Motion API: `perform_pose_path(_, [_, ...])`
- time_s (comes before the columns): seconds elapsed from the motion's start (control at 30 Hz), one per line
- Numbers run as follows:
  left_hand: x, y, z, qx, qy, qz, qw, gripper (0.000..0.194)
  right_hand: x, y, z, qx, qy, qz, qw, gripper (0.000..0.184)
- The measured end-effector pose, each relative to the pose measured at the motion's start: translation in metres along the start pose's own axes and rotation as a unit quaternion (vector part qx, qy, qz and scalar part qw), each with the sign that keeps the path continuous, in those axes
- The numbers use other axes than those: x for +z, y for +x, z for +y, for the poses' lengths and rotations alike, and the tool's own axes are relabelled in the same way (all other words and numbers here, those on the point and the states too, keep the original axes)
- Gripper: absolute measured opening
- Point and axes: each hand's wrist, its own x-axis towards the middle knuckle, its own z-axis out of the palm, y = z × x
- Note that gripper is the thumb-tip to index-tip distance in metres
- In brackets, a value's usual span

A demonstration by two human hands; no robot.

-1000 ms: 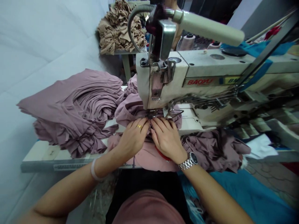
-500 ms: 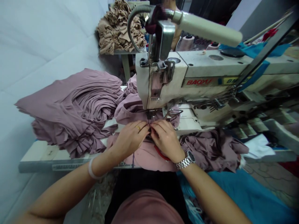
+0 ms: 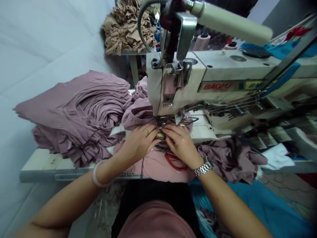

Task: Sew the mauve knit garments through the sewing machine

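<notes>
At the front of a sewing machine (image 3: 182, 96), both hands hold mauve fabric (image 3: 137, 114) close to the presser foot (image 3: 162, 120). My left hand (image 3: 142, 140), with a ring on one finger, presses it from the left side. Its thumb points towards the middle. From the right, my right hand (image 3: 180, 142) has its fingertips beside the foot. How much cloth lies under the fingers is hidden. Scissors with red handles (image 3: 173, 163) lie below my right palm on pink fabric (image 3: 158, 168), their blades partly covered.
A tall stack of mauve cut pieces (image 3: 74, 109) stands on the left of the table (image 3: 44, 167). Crumpled darker cloth (image 3: 230, 157) lies right of my right wrist. Behind are a beige fabric pile (image 3: 126, 29) and thread cones (image 3: 201, 43). Blue cloth (image 3: 267, 205) hangs low right.
My fingers have spread slightly and my hands sit a little further apart at the foot. More of the red-handled scissors shows. The view has shifted a little, so the machine appears further right.
</notes>
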Motion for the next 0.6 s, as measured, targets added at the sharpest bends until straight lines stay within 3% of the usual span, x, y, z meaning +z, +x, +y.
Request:
perform_pose_path(0.37, [0.001, 0.0, -0.001, 0.002, 0.005, -0.008, 1.0, 0.035, -0.004, -0.002, -0.01, -0.027, -0.123, -0.03, 0.992, 0.035])
perform_pose_path(0.6, [-0.001, 0.001, -0.002, 0.006, 0.012, -0.007, 1.0, 0.035, -0.008, 0.001, -0.012, -0.021, -0.145, -0.06, 0.987, 0.036])
